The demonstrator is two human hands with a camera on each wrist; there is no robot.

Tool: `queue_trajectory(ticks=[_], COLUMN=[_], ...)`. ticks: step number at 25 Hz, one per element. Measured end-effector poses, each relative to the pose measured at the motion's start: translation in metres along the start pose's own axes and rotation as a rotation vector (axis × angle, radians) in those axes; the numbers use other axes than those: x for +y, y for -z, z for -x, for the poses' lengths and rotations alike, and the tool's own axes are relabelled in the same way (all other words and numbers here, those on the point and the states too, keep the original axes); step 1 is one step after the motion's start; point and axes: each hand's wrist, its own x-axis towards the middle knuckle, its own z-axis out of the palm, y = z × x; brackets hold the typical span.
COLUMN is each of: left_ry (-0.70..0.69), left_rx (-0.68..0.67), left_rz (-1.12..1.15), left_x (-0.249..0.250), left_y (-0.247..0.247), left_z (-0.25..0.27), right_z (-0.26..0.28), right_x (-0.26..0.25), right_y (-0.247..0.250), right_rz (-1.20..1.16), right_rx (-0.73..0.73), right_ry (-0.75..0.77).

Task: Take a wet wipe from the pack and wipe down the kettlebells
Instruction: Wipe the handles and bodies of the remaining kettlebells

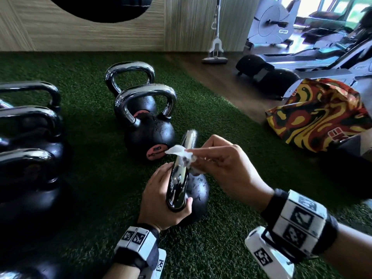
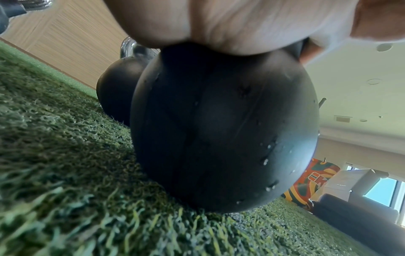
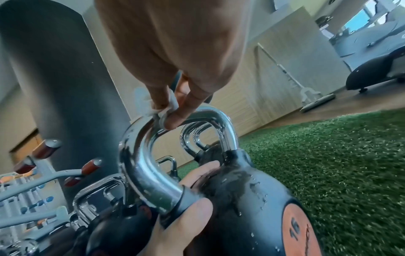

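Head view: small black kettlebell with a chrome handle (image 1: 182, 174) standing on green artificial turf (image 1: 96, 174), close in front of the person, body beaded with droplets. Crumpled white wet wipe (image 1: 182, 155) pressed against the upper part of the chrome handle, pinched in the fingers of the right hand (image 1: 223, 164). Left hand (image 1: 163, 200) wrapped round the base of the handle where it meets the black body, thumb on the near side. Just beyond, two larger black kettlebells with chrome handles and pink labels (image 1: 150, 127), one behind the other. Further black kettlebells (image 1: 30, 137) ranked at left. Red, yellow and black patterned bag (image 1: 316, 113) on the wooden floor at right
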Motion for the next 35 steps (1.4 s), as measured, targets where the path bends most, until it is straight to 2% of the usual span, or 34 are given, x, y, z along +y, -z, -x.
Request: queue_trajectory(ticks=[2, 5, 10, 13, 17, 21, 24, 26, 31, 35], left_ry=[0.013, -0.006, 0.055, 0.083, 0.093, 0.115, 0.083, 0.151, 0.285, 0.392], left_rx=[0.017, 0.034, 0.006, -0.012, -0.038, -0.041, -0.11, -0.199, -0.302, -0.27], left_rz=[0.011, 0.0, 0.035, 0.092, 0.06, -0.014, -0.056, -0.058, -0.077, -0.02], left_x=[0.001, 0.006, -0.001, -0.004, 0.0, 0.007, 0.012, 0.012, 0.008, 0.006], left_y=[0.0, 0.0, 0.0, -0.001, 0.003, 0.006, 0.013, 0.02, 0.021, 0.021], left_z=[-0.001, -0.001, 0.003, 0.005, 0.006, 0.005, 0.002, 0.003, 0.005, 0.006], right_z=[0.0, 0.0, 0.05, 0.047, 0.051, 0.049, 0.025, 0.009, 0.0, -0.004], right_x=[-0.006, -0.002, -0.001, 0.005, 0.023, 0.03, 0.034, 0.039, 0.042, 0.04], right_y=[-0.003, -0.008, -0.03, -0.029, -0.03, -0.026, -0.009, -0.001, -0.021, -0.019], right_rz=[-0.021, -0.258, -0.484, -0.446, -0.098, 0.058, 0.093, 0.108, 0.238, 0.044], right_rx=[0.057, 0.154, 0.089, 0.07, 0.01, -0.136, -0.221, -0.24, -0.442, -0.487], right_ry=[-0.009, -0.137, -0.316, -0.333, -0.223, -0.191, -0.137, -0.124, -0.013, 0.095])
